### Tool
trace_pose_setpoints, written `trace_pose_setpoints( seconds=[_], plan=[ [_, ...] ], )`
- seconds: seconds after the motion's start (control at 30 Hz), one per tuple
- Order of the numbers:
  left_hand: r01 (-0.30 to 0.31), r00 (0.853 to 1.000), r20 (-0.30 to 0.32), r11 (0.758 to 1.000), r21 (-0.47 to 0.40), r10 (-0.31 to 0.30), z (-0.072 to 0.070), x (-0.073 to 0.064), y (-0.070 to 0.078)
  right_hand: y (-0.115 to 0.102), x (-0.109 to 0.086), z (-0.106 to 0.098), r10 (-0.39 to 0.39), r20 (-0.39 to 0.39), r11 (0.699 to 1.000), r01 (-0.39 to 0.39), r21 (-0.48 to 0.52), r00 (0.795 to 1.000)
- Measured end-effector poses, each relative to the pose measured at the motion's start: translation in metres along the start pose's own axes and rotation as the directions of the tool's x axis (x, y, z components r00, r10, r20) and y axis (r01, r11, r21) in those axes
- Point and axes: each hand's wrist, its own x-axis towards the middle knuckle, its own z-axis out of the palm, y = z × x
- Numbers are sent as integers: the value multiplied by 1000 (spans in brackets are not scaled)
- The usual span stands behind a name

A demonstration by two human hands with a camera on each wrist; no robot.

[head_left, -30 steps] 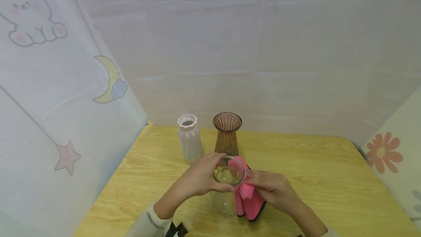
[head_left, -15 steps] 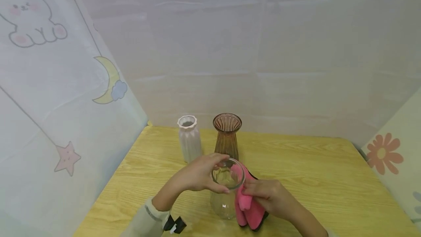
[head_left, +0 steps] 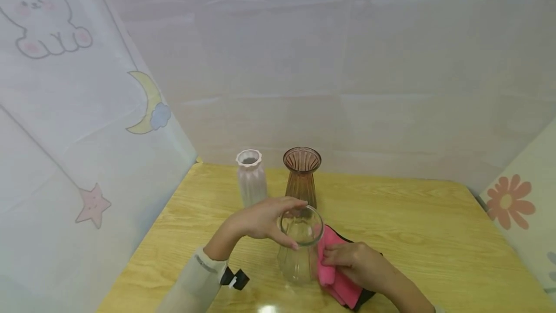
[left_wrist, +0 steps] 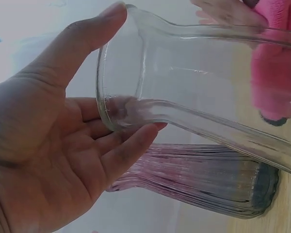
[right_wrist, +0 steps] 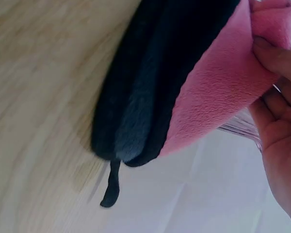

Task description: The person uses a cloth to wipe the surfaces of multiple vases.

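Observation:
A clear glass vase (head_left: 297, 262) stands upright on the table, its round mouth facing up. My left hand (head_left: 266, 221) grips it at the rim, thumb on the near side and fingers round the far side; the left wrist view shows the glass neck (left_wrist: 131, 68) between thumb and fingers. In my right hand (head_left: 358, 262) is a pink cloth (head_left: 326, 269) with a dark edge, pinched between thumb and fingers against the vase's right side. The right wrist view shows the cloth (right_wrist: 218, 82) hanging in folds, with a dark loop (right_wrist: 111, 187) at its edge.
Behind the clear vase stands a brown ribbed glass vase (head_left: 301, 182). To its left is a white fluted vase (head_left: 252, 182). The wooden table (head_left: 412, 226) ends at a pale curtain (head_left: 347, 71) at the back, with printed sheets on both sides.
My right hand has slid the cloth down and slightly nearer along the vase's right side, and the cloth's dark edge has spread to the right. My left hand keeps its hold on the rim.

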Motion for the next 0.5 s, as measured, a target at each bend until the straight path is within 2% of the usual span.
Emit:
trace_pose_setpoints(
  seconds=[0.1,0.2,0.27,0.37,0.43,0.5],
  plan=[
    [-4,1000,-14,1000,-1,4,2,0,0,1,-1,-3,14,7,1000,-14,8,1000],
    [15,998,-66,1000,-15,-16,8,-5,2,4,-2,-9,3,-87,999,1,46,996],
    [46,991,-123,999,-14,-48,14,-9,7,6,-1,-13,-13,-197,997,26,67,980],
    [121,972,-204,993,-4,-119,22,-14,16,7,4,-18,-39,-346,995,67,70,937],
    [165,959,-237,986,17,-156,26,-16,21,7,8,-19,-53,-397,992,93,81,916],
    [194,950,-255,980,34,-179,28,-17,24,6,12,-19,-66,-407,991,108,82,911]
  ],
)
